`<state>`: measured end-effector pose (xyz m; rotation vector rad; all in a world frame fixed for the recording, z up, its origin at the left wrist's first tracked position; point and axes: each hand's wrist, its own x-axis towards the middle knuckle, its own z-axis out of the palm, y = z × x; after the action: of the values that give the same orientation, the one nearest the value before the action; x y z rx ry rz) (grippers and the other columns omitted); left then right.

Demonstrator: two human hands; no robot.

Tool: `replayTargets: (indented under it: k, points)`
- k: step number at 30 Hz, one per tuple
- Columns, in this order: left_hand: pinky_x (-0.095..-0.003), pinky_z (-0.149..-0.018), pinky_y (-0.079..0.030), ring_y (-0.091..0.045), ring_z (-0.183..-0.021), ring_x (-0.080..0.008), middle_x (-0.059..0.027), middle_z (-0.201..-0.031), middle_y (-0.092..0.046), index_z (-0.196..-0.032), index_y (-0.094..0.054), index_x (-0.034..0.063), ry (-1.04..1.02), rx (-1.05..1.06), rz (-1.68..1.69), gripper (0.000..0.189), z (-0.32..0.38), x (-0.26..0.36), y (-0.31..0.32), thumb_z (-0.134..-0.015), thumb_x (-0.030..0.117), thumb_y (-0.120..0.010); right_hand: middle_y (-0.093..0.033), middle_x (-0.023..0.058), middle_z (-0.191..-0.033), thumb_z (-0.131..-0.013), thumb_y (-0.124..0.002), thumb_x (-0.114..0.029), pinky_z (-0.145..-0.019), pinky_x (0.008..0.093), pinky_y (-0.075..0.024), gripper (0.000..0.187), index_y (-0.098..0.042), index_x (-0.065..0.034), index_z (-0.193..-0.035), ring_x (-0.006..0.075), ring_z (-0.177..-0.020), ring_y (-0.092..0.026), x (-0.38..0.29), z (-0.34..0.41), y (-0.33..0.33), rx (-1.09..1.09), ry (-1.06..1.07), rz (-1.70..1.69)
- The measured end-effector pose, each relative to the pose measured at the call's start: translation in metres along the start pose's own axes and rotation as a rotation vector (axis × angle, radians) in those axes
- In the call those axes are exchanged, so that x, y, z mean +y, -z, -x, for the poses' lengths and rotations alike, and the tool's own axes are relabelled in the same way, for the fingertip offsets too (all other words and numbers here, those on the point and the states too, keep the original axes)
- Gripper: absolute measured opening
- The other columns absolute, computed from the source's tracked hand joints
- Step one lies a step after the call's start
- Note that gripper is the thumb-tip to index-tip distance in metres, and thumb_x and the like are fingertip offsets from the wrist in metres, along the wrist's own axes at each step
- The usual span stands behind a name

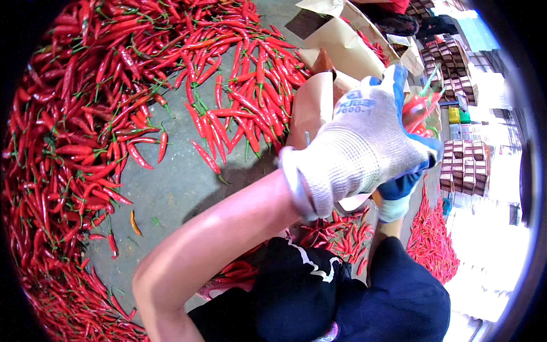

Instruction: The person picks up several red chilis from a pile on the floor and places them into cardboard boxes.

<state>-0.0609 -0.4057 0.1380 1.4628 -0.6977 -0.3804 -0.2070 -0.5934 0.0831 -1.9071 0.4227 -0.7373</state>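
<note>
My left hand (363,124), in a pale knit glove with blue coating, reaches over a container with brown paper flaps (314,109). Red chili peppers (419,112) with green stems are gathered between its thumb and fingers, slightly blurred. Just below, my right hand (401,188) wears a matching glove and is partly covered by the left one. Its fingers are hidden, so what it holds cannot be seen. Loose red chilies (260,98) lie on the grey floor (171,188), left of the container.
A large heap of red chilies (77,149) curves along the left. Another pile (431,243) lies at right, and a smaller one (350,235) near my legs. Behind stand a second paper-lined container with chilies (372,45) and stacked boxes (463,166). Dark clothing (391,21) shows at the top.
</note>
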Motion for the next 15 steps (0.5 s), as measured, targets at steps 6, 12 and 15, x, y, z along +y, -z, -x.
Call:
replayTargets:
  k: [6,12,15]
  points:
    - [-0.0259,-0.072,-0.048,-0.056,-0.077,-0.0076,-0.0023,-0.084,-0.060,-0.110,-0.059,-0.0029,0.197,-0.225,0.082,0.040,0.001,-0.101,0.020,-0.084,0.025,-0.070,-0.061,0.0035,-0.112,-0.089,-0.060,-0.010,-0.092,0.0301,-0.0465,0.033,-0.057,-0.0037,-0.121,0.0140,-0.104,-0.057,0.037,0.009,0.127,0.373,-0.491,0.065]
    - [-0.0400,-0.080,-0.050,-0.063,-0.089,-0.0358,-0.0176,-0.101,-0.064,-0.114,-0.060,0.0054,0.478,-0.261,-0.668,0.045,0.107,-0.169,0.126,-0.076,0.027,-0.071,-0.066,0.0143,-0.105,-0.081,-0.065,-0.010,-0.088,0.0331,-0.0479,0.033,-0.062,0.0064,-0.109,0.0226,-0.095,-0.064,-0.039,0.027,-0.046,-0.180,-0.088,0.020]
    - [-0.0452,-0.083,-0.049,-0.061,-0.097,-0.0388,-0.0197,-0.107,-0.061,-0.115,-0.059,0.0095,0.671,-0.329,-0.857,0.048,0.162,-0.171,0.142,-0.075,0.031,-0.070,-0.062,0.0153,-0.116,-0.075,-0.071,-0.018,-0.093,0.0365,-0.0450,0.049,-0.058,0.0012,-0.119,0.0262,-0.108,-0.059,-0.033,0.038,-0.133,-1.154,-0.051,-0.081]
